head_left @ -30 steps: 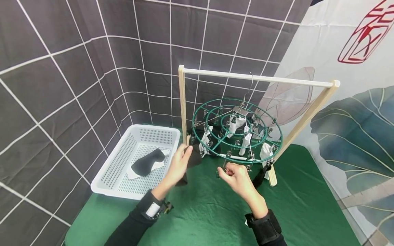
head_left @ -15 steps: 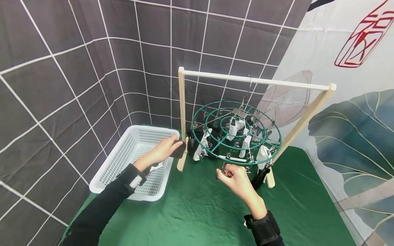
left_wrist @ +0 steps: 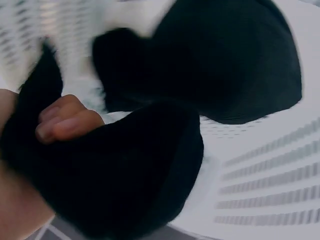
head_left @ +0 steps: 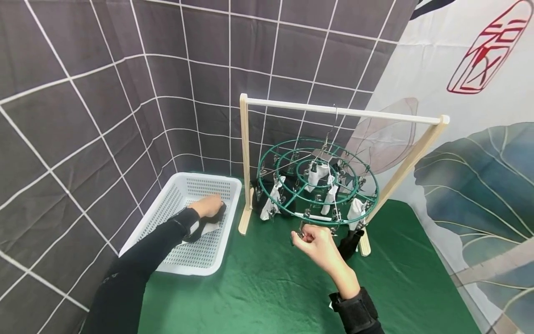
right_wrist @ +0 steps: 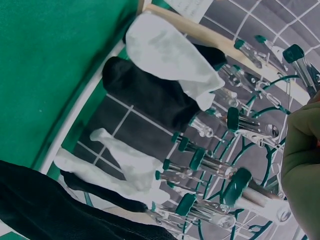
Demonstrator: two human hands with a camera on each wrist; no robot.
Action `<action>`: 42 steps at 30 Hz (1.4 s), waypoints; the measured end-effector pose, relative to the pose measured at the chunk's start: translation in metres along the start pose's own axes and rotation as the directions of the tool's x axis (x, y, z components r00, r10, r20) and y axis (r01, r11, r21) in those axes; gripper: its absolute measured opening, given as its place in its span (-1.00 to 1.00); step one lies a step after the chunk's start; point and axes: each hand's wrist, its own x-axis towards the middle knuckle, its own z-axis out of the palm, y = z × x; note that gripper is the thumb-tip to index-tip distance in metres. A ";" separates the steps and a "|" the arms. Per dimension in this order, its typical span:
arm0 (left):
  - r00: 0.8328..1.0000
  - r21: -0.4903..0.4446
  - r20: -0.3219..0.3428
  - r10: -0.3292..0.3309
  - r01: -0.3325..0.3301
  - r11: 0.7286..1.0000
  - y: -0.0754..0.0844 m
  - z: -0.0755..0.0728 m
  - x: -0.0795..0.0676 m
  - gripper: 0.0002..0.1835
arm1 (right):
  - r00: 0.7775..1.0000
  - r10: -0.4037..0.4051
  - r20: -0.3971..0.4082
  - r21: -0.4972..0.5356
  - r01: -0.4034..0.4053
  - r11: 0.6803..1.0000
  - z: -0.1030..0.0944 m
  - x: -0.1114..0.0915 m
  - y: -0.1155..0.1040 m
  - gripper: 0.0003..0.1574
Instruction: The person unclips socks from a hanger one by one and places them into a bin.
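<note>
In the head view my left hand (head_left: 207,205) is down inside the white basket (head_left: 236,188). Its fingers curl round a black sock (left_wrist: 130,175), seen close up in the left wrist view. Another dark sock (left_wrist: 230,60) lies just past it. My right hand (head_left: 320,243) pinches a metal clip (head_left: 301,231) at the front of the round green clip hanger (head_left: 346,222). White socks (right_wrist: 165,47) and black socks (right_wrist: 145,92) hang from other clips. Only part of the right hand shows in the right wrist view, so its fingertips are hidden there.
A wooden stand with a white bar (head_left: 283,105) carries the hanger by its hook. Its left post (head_left: 245,139) rises between basket and hanger. Green cloth (head_left: 250,287) covers the table. A dark gridded curtain (head_left: 200,69) hangs behind and to the left.
My left hand has moved left from beside the stand's left post, down into the basket, with the black sock. The right hand has stayed at the clip.
</note>
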 end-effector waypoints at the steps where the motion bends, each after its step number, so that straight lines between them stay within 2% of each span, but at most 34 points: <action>1: 1.000 0.002 0.012 -0.014 0.014 1.000 -0.004 0.003 0.002 -0.74 | 1.000 0.001 0.000 -0.003 -0.001 1.000 0.000 0.000 0.000 -0.44; 6: 0.995 -0.033 0.065 -0.076 0.078 0.996 -0.018 0.016 0.005 -0.67 | 1.000 0.006 -0.003 -0.008 -0.006 1.000 0.000 -0.001 0.000 -0.45; 9: 0.988 -0.064 0.082 -0.130 0.135 0.989 -0.022 0.021 0.005 -0.58 | 1.000 0.010 -0.004 -0.002 -0.010 1.000 0.000 0.000 0.000 -0.46; 12: 0.984 -0.078 0.084 -0.158 0.165 0.983 -0.023 0.025 0.004 -0.54 | 1.000 0.012 -0.009 -0.003 -0.012 1.000 0.000 0.000 0.000 -0.46; 17: 0.989 0.045 0.047 -0.140 0.138 0.989 -0.025 0.030 0.004 -0.63 | 1.000 0.010 -0.023 -0.013 -0.011 1.000 0.002 -0.001 0.001 -0.46; 22: 0.988 0.160 0.025 -0.153 0.147 0.976 -0.024 0.037 0.005 -0.64 | 0.999 0.022 -0.038 -0.005 -0.022 1.000 0.002 -0.001 0.001 -0.47; 26: 0.991 0.192 0.006 -0.137 0.133 0.972 -0.021 0.038 0.007 -0.64 | 0.998 0.043 -0.046 0.009 -0.042 0.999 0.002 -0.001 0.000 -0.47; 35: 0.990 0.135 -0.005 -0.140 0.140 0.981 -0.024 0.041 0.007 -0.62 | 0.998 0.040 -0.055 0.020 -0.039 0.999 0.005 -0.001 0.002 -0.48; 39: 0.980 0.033 0.054 -0.193 0.191 0.981 -0.025 0.036 0.007 -0.56 | 0.997 0.047 -0.069 0.020 -0.045 0.999 0.005 -0.001 0.001 -0.47; 42: 0.971 0.005 0.093 -0.221 0.221 0.975 -0.023 0.030 0.007 -0.56 | 0.996 0.044 -0.079 0.018 -0.042 0.999 0.005 0.001 0.000 -0.48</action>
